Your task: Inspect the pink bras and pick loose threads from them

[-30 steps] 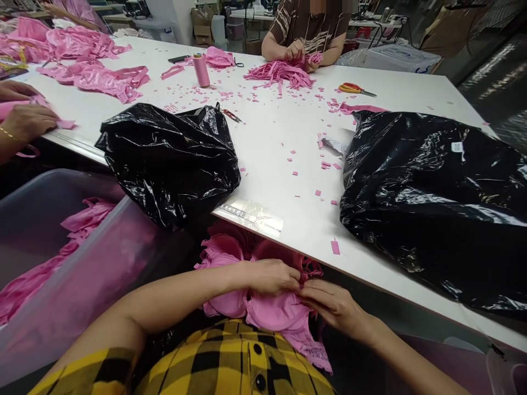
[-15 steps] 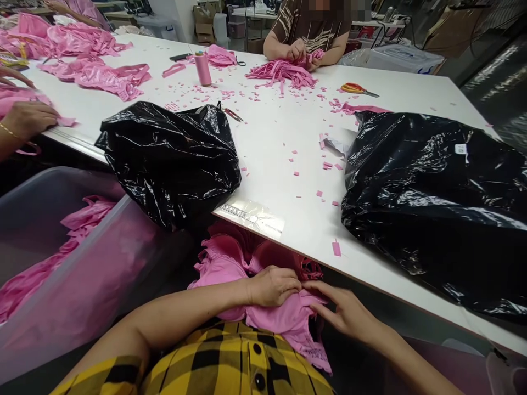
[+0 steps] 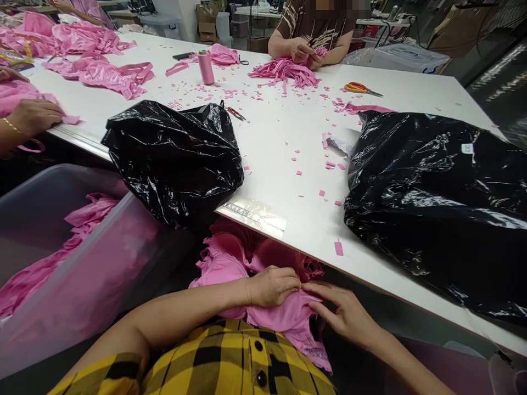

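Note:
A pink bra (image 3: 284, 318) lies in my lap, just below the white table's near edge (image 3: 313, 241). My left hand (image 3: 274, 286) is curled over its middle, fingers pinching the fabric. My right hand (image 3: 343, 312) meets it from the right, fingers extended and touching the same pink fabric at the pinch point. More pink bra cups (image 3: 226, 255) bunch up behind my hands under the table edge.
Two black plastic bags, one at the left (image 3: 177, 159) and one at the right (image 3: 440, 203), sit on the table. A translucent bin (image 3: 53, 247) with pink fabric stands at my left. A person opposite handles pink straps (image 3: 288, 71); scissors (image 3: 360, 88), a thread spool (image 3: 206, 67) and pink scraps lie about. Another person's hand (image 3: 35, 116) is at far left.
My right hand's fingers have stretched out from a pinch and slid slightly lower right on the fabric. My left hand stays curled on the bra.

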The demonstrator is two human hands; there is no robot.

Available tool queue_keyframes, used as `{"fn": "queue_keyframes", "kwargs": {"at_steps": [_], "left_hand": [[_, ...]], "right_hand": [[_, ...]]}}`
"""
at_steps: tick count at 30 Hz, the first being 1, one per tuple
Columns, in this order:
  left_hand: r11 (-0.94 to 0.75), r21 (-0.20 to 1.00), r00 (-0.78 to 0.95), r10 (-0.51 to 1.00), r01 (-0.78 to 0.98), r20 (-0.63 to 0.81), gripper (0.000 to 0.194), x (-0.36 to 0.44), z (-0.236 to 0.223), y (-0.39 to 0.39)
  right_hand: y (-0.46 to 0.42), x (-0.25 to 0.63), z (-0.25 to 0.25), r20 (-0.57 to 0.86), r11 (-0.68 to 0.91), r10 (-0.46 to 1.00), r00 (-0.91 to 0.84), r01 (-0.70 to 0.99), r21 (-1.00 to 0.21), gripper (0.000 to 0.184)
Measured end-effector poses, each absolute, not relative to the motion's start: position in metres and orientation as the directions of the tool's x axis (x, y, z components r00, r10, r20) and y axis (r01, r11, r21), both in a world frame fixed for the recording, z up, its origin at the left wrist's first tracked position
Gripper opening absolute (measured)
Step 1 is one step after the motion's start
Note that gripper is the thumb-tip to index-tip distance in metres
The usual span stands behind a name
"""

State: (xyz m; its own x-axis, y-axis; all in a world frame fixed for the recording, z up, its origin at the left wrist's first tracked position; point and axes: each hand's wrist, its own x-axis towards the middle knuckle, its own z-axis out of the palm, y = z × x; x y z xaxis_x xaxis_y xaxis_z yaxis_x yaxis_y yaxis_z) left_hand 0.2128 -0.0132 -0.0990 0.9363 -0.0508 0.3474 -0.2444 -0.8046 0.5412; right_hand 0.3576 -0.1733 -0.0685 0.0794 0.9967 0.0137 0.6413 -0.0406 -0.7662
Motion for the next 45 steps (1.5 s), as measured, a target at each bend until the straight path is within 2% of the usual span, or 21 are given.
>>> {"fn": "queue_keyframes", "kwargs": {"at_steps": [2,4,6,10,13,16,22,25,27,29,30,32,34,36,39,45], "left_hand": [[-0.807,0.531,0.936,-0.077,-0.261,0.344,0.025,0.214,-0.099,-0.014],[-0.817,0.512,0.942,-0.108,-0.266,0.317,0.022,0.215,-0.098,-0.016],[-0.829,0.491,0.947,-0.13,-0.267,0.294,0.02,0.215,-0.097,-0.017],[-0.845,0.472,0.946,-0.112,-0.252,0.305,0.02,0.212,-0.095,-0.017],[-0.851,0.461,0.935,-0.091,-0.251,0.342,0.022,0.21,-0.095,-0.016],[-0.86,0.43,0.919,-0.104,-0.276,0.381,0.022,0.211,-0.098,-0.019],[-0.861,0.423,0.93,-0.139,-0.283,0.341,0.019,0.21,-0.097,-0.022],[-0.84,0.507,0.941,-0.015,-0.196,0.339,0.022,0.205,-0.086,-0.014],[-0.817,0.576,0.953,0.191,0.021,0.236,0.022,0.202,-0.075,-0.004],[-0.76,0.594,0.946,0.325,0.264,-0.005,0.027,0.203,-0.065,0.007],[-0.732,0.587,0.935,0.324,0.345,-0.146,0.034,0.205,-0.061,0.011],[-0.676,0.605,0.899,0.221,0.421,-0.379,0.041,0.211,-0.056,0.018],[-0.583,0.654,0.852,0.137,0.482,-0.505,0.042,0.218,-0.055,0.02],[-0.457,0.696,0.819,0.148,0.554,-0.555,0.038,0.223,-0.059,0.016],[-0.304,0.758,0.816,0.218,0.577,-0.535,0.033,0.226,-0.068,0.004],[-0.157,0.8,0.783,0.38,0.579,-0.492,0.037,0.224,-0.08,-0.011]], "right_hand": [[-0.175,0.362,-0.065,-0.132,-0.178,0.984,0.12,0.594,-0.785,0.028],[-0.171,0.36,-0.062,-0.22,-0.279,0.96,0.172,0.541,-0.793,0.021],[-0.166,0.353,-0.06,-0.221,-0.297,0.954,0.204,0.523,-0.799,0.016],[-0.162,0.343,-0.063,-0.157,-0.26,0.959,0.237,0.508,-0.821,0.017],[-0.166,0.35,-0.065,-0.257,-0.333,0.941,0.221,0.47,-0.817,0.024],[-0.166,0.356,-0.064,-0.334,-0.381,0.925,0.183,0.486,-0.787,0.021],[-0.158,0.34,-0.066,-0.163,-0.243,0.968,0.192,0.539,-0.806,0.02],[-0.16,0.338,-0.069,-0.077,-0.181,0.974,0.213,0.528,-0.83,0.016],[-0.163,0.34,-0.071,-0.04,-0.149,0.977,0.209,0.534,-0.832,0.015],[-0.164,0.343,-0.073,-0.031,-0.128,0.983,0.183,0.544,-0.829,0.016],[-0.163,0.344,-0.074,-0.03,-0.117,0.986,0.165,0.552,-0.826,0.017],[-0.162,0.346,-0.075,-0.03,-0.099,0.991,0.128,0.572,-0.815,0.018],[-0.16,0.346,-0.075,-0.031,-0.093,0.993,0.115,0.589,-0.803,0.018],[-0.16,0.346,-0.074,-0.024,-0.098,0.991,0.13,0.596,-0.797,0.017],[-0.16,0.342,-0.073,-0.015,-0.096,0.99,0.14,0.59,-0.802,0.017],[-0.159,0.339,-0.077,-0.029,-0.123,0.986,0.163,0.6,-0.79,0.016]]}}
